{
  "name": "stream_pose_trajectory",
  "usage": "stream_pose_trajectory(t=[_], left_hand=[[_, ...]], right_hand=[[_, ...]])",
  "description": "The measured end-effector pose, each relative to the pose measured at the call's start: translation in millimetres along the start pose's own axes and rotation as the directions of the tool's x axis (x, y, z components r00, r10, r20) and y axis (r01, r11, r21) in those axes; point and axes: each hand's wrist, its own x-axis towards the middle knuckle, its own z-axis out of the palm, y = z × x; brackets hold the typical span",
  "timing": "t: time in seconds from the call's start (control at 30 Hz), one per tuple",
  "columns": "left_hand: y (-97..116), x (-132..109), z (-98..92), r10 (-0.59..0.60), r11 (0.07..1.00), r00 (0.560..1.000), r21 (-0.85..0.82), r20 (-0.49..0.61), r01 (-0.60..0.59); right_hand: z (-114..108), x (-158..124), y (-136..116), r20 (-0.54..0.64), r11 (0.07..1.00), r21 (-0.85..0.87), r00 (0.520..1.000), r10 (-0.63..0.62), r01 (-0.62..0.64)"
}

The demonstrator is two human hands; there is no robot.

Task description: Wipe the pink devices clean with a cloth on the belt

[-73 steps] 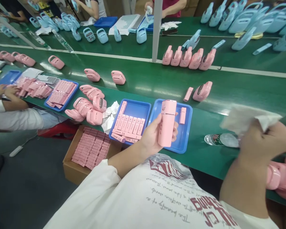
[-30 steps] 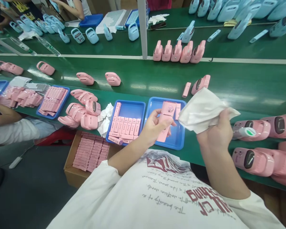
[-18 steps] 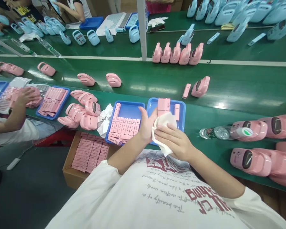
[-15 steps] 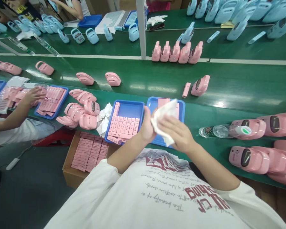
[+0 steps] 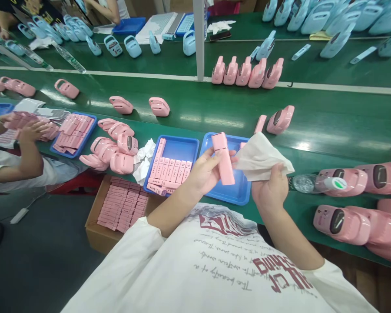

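My left hand point(image 5: 204, 172) is closed round a long pink plastic casing point(image 5: 223, 158), held upright above a blue tray point(image 5: 230, 192). Just to its right, my right hand point(image 5: 271, 191) grips a white cloth point(image 5: 260, 157) whose free end touches the casing. A small pink piece point(image 5: 243, 145) lies in that tray, mostly hidden by the cloth. A second blue tray point(image 5: 182, 149) to the left holds rows of pink button strips point(image 5: 172, 171).
Pink device housings point(image 5: 115, 150) pile up left of the trays, and more point(image 5: 352, 215) lie at the right beside a clear bottle point(image 5: 316, 183). A cardboard box point(image 5: 117, 213) of pink strips sits below the table edge. A co-worker's arms point(image 5: 22, 148) work at the left. Blue housings line the far bench.
My right hand with the cloth has pulled off the casing to the right, after wiping it half a second ago. The casing is now uncovered in my left hand.
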Motion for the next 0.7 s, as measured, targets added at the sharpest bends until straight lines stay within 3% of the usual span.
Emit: stream_pose_trajectory(t=[0.07,0.13,0.2,0.27,0.3,0.4,0.47,0.53,0.6,0.7], left_hand=[[-1.9,1.8,1.9,-0.023,1.000,1.000,-0.020,0.008,0.023],[-3.7,3.4,4.2,-0.053,0.996,0.998,-0.064,0.024,0.054],[-5.7,4.7,6.4,-0.061,0.994,0.998,-0.092,0.023,0.063],[-7.7,5.9,7.7,-0.062,0.994,0.998,-0.090,0.014,0.063],[-8.5,6.5,7.8,-0.071,0.994,0.997,-0.081,0.012,0.072],[-9.3,9.0,5.6,-0.104,0.992,0.995,-0.077,-0.006,0.103],[-9.0,10.4,2.5,-0.105,0.991,0.993,-0.094,-0.048,0.100],[-10.2,11.2,-0.7,-0.099,0.990,0.992,-0.105,-0.080,0.090],[-14.8,12.1,-3.7,-0.115,0.990,0.991,-0.089,-0.073,0.109],[-27.3,18.6,-11.2,-0.133,0.991,0.991,-0.015,-0.027,0.133]], right_hand=[[-0.5,-3.8,-1.7,0.110,0.993,-0.092,0.992,-0.065,0.075],[-0.6,-5.8,-4.2,0.339,0.938,-0.270,0.933,-0.120,0.219],[1.6,-2.8,-6.3,0.603,0.792,-0.395,0.782,-0.159,0.466],[5.4,3.8,-6.8,0.751,0.636,-0.391,0.630,-0.198,0.665],[6.9,6.9,-6.3,0.788,0.574,-0.375,0.577,-0.216,0.728],[4.5,8.4,-2.2,0.868,0.471,-0.282,0.431,-0.245,0.836],[-2.9,3.1,1.5,0.913,0.449,-0.169,0.311,-0.264,0.877],[-10.8,-1.7,5.7,0.935,0.450,-0.095,0.235,-0.266,0.888],[-15.0,-1.5,10.1,0.934,0.469,-0.119,0.259,-0.248,0.875],[-15.1,6.1,17.8,0.874,0.541,-0.242,0.423,-0.238,0.806]])
